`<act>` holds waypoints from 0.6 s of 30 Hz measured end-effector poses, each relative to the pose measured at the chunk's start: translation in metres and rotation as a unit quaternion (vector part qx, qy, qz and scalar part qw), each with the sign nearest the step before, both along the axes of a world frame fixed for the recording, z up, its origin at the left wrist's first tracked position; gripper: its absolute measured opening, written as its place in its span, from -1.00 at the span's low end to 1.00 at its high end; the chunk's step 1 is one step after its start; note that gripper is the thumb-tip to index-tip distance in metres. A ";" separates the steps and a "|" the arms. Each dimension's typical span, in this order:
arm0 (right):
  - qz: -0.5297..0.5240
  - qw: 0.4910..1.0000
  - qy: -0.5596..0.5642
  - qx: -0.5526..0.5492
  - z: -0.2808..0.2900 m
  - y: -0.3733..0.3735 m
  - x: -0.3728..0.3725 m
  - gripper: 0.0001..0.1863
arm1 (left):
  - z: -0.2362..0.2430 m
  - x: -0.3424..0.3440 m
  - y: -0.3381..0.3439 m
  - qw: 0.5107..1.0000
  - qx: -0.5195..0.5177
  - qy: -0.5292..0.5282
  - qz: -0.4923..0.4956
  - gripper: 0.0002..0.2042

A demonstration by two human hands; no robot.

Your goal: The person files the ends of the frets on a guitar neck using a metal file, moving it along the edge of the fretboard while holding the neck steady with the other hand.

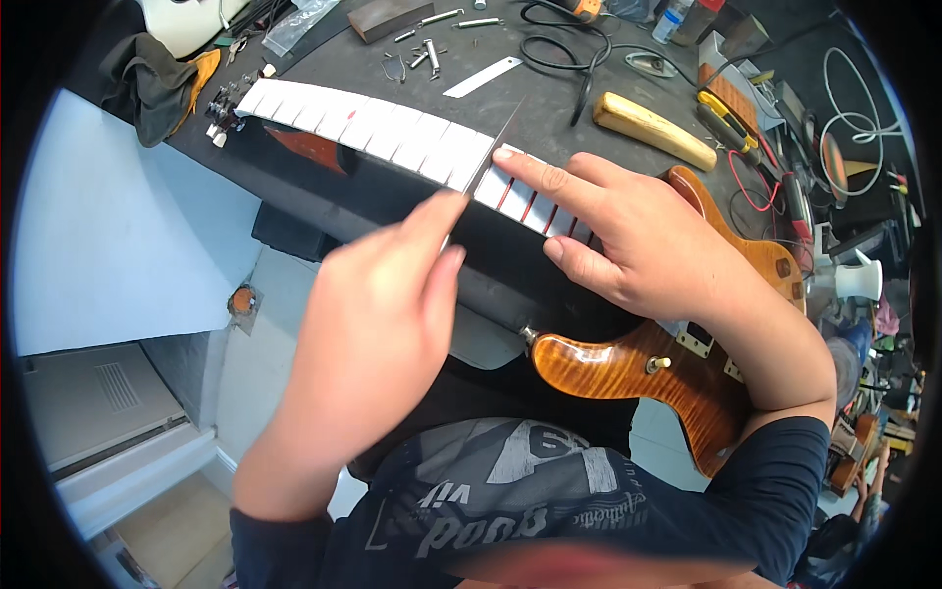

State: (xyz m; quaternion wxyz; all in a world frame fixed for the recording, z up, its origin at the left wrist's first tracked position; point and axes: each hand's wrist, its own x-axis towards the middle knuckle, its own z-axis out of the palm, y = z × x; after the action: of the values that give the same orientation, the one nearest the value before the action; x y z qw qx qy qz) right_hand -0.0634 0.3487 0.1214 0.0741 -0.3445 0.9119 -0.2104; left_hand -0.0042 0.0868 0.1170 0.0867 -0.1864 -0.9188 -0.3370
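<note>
One thin dark metal blade [481,170], gripped by the left hand [378,309], crosses the long white-covered guitar neck [392,133], where the right hand [653,231] spreads thumb and forefinger, apparently guiding strokes that next need steadiness.

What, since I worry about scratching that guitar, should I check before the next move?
1. Thin blade held: ok, gripped in the left hand.
2. Blade placement: ok, lying across the white-covered fretboard.
3. Right hand index fingertip well clear of the blade: not ok, right beside it.
4. Guitar firmly supported: cannot tell, its underside is hidden.
5. Flat metal strip off the fretboard: ok, on the bench beyond.
</note>
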 end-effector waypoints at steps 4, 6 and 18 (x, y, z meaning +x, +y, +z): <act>-0.002 1.000 0.000 0.002 0.000 0.004 -0.001 -0.27 | 0.002 -0.002 0.010 1.000 0.005 -0.023 0.012 -0.66; -0.012 1.000 -0.005 0.015 -0.003 0.008 -0.001 -0.27 | -0.007 0.025 -0.005 0.999 0.030 -0.014 0.005 -0.62; 0.000 0.997 0.079 0.002 0.002 0.015 0.005 -0.28 | -0.019 0.120 -0.046 0.989 0.065 -0.112 0.071 -0.51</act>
State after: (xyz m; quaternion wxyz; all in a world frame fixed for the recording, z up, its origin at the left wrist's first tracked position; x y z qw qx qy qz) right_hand -0.0580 0.3635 0.1238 0.0026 -0.3597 0.9154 -0.1808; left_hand 0.1161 0.0403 0.0980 0.0189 -0.0753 -0.9097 -0.4080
